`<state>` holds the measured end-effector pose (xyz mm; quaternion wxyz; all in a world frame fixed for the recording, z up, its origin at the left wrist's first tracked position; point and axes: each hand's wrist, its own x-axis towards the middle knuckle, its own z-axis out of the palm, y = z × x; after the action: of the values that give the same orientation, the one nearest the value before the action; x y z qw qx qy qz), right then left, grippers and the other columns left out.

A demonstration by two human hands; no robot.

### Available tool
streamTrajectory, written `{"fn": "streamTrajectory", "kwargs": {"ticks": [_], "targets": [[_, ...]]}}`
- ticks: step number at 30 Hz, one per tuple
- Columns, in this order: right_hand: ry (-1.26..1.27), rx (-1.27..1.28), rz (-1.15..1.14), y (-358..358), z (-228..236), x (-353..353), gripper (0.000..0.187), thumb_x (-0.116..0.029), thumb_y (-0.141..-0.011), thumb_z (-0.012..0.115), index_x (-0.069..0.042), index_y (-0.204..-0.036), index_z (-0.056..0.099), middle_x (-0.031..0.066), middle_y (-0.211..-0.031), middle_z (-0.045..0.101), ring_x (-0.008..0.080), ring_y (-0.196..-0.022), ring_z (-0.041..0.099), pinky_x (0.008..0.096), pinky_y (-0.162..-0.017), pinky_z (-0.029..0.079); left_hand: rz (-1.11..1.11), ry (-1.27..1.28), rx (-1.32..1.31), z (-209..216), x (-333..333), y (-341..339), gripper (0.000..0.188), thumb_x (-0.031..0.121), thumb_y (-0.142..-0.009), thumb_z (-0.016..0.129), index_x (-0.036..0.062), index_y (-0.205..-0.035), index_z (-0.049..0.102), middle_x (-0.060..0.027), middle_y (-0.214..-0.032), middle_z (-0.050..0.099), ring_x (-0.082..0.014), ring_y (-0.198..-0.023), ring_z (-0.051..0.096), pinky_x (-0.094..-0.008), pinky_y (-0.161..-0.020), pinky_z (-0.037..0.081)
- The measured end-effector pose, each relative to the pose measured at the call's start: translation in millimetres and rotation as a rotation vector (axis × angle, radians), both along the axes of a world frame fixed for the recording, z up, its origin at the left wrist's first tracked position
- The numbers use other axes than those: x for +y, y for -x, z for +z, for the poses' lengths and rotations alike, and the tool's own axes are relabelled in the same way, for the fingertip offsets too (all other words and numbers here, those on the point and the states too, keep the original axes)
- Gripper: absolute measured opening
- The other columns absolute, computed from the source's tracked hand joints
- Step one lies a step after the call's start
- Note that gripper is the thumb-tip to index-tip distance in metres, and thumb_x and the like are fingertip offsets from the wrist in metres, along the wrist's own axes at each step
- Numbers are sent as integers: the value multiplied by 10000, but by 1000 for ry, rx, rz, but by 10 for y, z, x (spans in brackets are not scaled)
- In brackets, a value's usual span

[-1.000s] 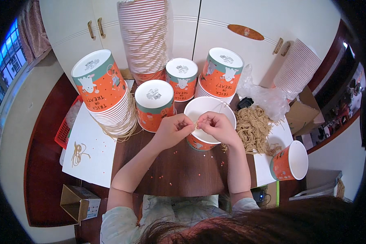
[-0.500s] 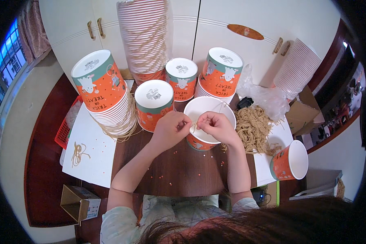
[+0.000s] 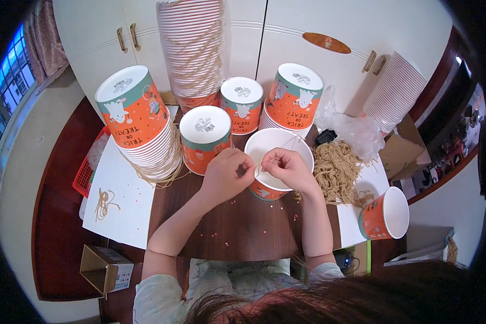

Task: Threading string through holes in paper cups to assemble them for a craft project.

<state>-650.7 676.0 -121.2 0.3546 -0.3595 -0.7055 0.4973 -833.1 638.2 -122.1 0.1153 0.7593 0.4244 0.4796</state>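
Slightly wider apart than earlier, left hand (image 3: 225, 174) and right hand (image 3: 290, 168) pinch tan string (image 3: 257, 169) over the mid-frame paper bucket (image 3: 265, 191); brown tabletop (image 3: 245, 231) lies open to its lower-centre edge.

A row of glossy cream-white cabinet doors (image 3: 343, 70) spans the back, fitted with curved brass-coloured handles (image 3: 134, 36) and an oval orange-brown plaque (image 3: 326, 42). At left, a barred window (image 3: 12, 75) glows blue beside a patterned brown fabric curtain (image 3: 46, 32), above a plain pale wall (image 3: 19, 162). The dark-brown wood-grain worktop (image 3: 245, 237) is flanked by flat white panels (image 3: 124, 221). Reddish-brown trim (image 3: 445, 170) edges the right side.
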Motion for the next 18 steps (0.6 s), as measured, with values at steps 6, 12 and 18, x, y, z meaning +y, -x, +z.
{"fn": "streamTrajectory", "kwargs": {"ticks": [6, 12, 18], "targets": [[8, 14, 16, 10, 4, -6, 74, -95, -773, 601, -24, -788, 592, -80, -641, 509, -13, -560, 380, 152, -493, 320, -181, 433, -271, -61, 25, 29, 62, 73, -749, 608, 24, -766, 574, 19, -670, 536, -42, -572, 477, -187, -519, 380], [21, 39, 30, 7, -12, 0, 71, -95, -779, 594, -26, -793, 591, -74, -654, 521, -11, -571, 389, 153, -504, 327, -254, 488, -469, -165, 76, -35, 71, 87, -778, 590, 17, -780, 582, 43, -628, 534, 1, -547, 439, -164, -491, 355], [73, 40, 44, 6, 34, -10, 71, -89, -789, 580, -19, -803, 584, -54, -691, 555, -6, -590, 411, 154, -525, 347, -209, 434, -454, -182, 74, -65, 61, 77, -772, 593, 19, -784, 581, 32, -639, 538, -4, -545, 447, -166, -490, 362]]}}
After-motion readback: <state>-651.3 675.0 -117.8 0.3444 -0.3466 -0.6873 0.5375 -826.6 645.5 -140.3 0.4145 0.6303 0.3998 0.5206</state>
